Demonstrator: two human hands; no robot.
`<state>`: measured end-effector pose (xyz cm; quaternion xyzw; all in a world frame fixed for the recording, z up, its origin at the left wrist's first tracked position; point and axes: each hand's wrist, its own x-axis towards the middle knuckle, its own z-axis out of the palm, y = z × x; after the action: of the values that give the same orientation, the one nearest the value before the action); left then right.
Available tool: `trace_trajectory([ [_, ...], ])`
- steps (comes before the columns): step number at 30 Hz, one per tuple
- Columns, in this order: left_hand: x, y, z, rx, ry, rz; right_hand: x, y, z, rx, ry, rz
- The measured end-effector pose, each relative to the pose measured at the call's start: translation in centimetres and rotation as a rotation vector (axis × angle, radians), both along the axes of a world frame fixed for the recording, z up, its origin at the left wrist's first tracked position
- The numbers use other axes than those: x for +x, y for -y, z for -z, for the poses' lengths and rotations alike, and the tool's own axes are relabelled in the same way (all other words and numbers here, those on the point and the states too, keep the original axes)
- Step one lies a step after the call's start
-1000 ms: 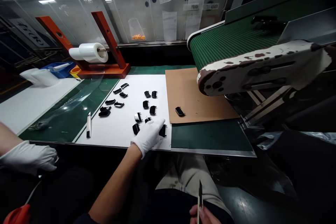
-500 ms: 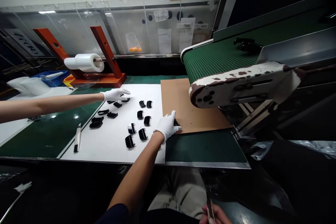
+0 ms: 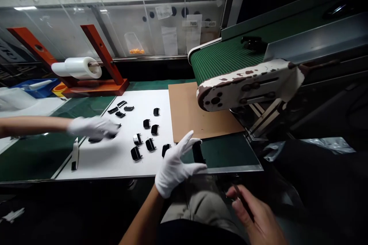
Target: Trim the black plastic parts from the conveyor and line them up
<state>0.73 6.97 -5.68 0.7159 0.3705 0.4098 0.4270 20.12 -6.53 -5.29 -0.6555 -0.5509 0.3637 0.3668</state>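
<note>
My left hand (image 3: 175, 166), in a white glove, is at the table's front edge. A black plastic part (image 3: 197, 152) is gripped between its fingertips and thumb. Low on the right, my bare right hand (image 3: 254, 214) is closed around a slim dark tool (image 3: 244, 203), whose kind I cannot make out. Several similar black parts lie on the white sheet (image 3: 115, 164) to the left; one black part (image 3: 165, 150) is right beside my left glove.
A co-worker's gloved hand (image 3: 93, 127), blurred, reaches over parts at left. Near it lies a utility knife (image 3: 75, 155). Brown cardboard (image 3: 186, 111) lies under the conveyor end (image 3: 230, 92). A clear film roll (image 3: 82, 68) hangs on an orange stand (image 3: 94, 92).
My left hand has lifted a black part off and brought it closer to me. My right hand has come up with the tool. The co-worker's hand moved left and nearer. The view shifted.
</note>
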Motion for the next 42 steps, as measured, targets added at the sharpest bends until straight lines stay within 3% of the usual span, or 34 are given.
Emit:
trace_trajectory([
  [3,0.2,4.1,-1.0,0.02,0.304,0.101,-0.2,-1.4,-3.5,0.163,0.247,-0.229],
  [5,0.4,6.0,-1.5,-0.032,0.461,0.162,-0.7,-2.0,-5.1,0.228,0.341,-0.31],
  [8,0.7,7.6,-2.0,-0.16,0.621,0.214,-1.3,-2.3,-6.7,0.258,0.401,-0.372],
  [11,0.4,8.1,-2.3,-0.211,0.653,0.252,-1.4,-1.9,-7.5,0.216,0.352,-0.418],
  [16,-1.0,8.0,-2.5,-0.121,0.495,0.299,-1.4,-1.0,-8.0,0.124,0.179,-0.505],
  [22,-1.3,7.8,-2.8,0.063,0.25,0.243,-1.8,-0.3,-8.1,0.28,0.184,-0.504],
  [26,-1.0,7.8,-3.2,0.152,0.143,0.198,-1.5,-0.3,-8.3,0.294,0.241,-0.499],
  [34,-0.6,8.6,-3.3,0.149,0.206,0.201,-1.0,-0.8,-7.7,0.345,0.61,-0.42],
  [42,-0.1,8.9,-3.0,0.159,0.276,0.158,-1.0,-1.2,-8.4,0.175,0.738,-0.457],
])
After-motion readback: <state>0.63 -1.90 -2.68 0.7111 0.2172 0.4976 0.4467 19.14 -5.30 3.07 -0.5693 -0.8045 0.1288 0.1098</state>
